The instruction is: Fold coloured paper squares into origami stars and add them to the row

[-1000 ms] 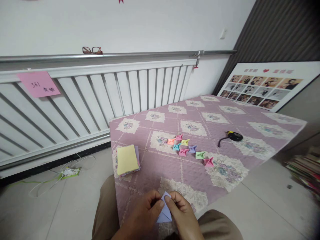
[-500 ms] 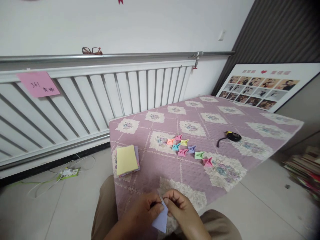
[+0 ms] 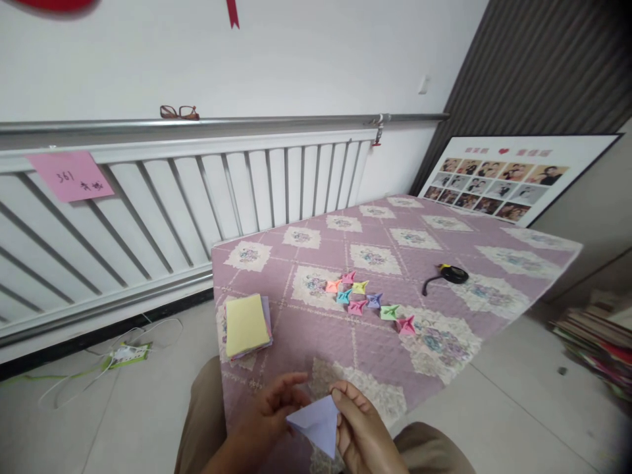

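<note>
A folded lavender sheet of paper [image 3: 316, 424], triangular in outline, is held above the near edge of the table. My right hand [image 3: 363, 424] pinches its upper right corner between thumb and fingers. At the left corner of the paper is my left hand [image 3: 271, 418], its index finger raised and its other fingers curled behind the sheet. The paper partly hides the left thumb and fingertips. Beyond my hands, several small folded paper pieces [image 3: 357, 307] in pink, orange, yellow, teal, purple and green stand in a cluster. To the left lies a stack of coloured paper [image 3: 245, 325], yellow on top.
A patterned mauve cloth covers the table [image 3: 296, 336]. A black tape measure [image 3: 453, 274] with a strap lies on the right. Behind are a white radiator [image 3: 276, 187] and glasses [image 3: 178, 112] on a pipe. A power strip [image 3: 127, 355] with cables sits on the floor.
The lavender paper has been turned and now shows a wider triangular face. My left hand has shifted left, and its index finger has lifted. The camera view has tilted slightly.
</note>
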The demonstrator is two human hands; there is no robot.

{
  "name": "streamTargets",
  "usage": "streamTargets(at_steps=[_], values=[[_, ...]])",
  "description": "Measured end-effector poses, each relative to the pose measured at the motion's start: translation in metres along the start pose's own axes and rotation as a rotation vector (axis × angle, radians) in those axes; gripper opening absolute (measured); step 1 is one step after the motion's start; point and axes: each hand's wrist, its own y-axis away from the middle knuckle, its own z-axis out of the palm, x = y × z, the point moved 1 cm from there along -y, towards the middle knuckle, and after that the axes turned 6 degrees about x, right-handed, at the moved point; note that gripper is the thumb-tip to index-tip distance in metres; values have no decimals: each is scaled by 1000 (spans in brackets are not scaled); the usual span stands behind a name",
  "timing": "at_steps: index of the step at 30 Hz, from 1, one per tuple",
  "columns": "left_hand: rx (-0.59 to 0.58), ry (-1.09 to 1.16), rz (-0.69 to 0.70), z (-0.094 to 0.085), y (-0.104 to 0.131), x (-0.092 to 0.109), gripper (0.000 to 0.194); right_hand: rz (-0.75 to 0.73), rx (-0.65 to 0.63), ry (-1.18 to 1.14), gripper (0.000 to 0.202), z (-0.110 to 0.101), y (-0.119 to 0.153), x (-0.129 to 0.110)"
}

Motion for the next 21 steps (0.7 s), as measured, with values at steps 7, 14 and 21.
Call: streamTargets(at_steps=[7,14,21], values=[[-180,-380,418,0,2,23,26,-1,-85,44,34,8,2,12],[57,-319,300,9,-2,28,14,53,-54,81,41,5,1,11],[312,341,-109,22,-12,-2,37,-190,-122,385,47,-4,-9,10]])
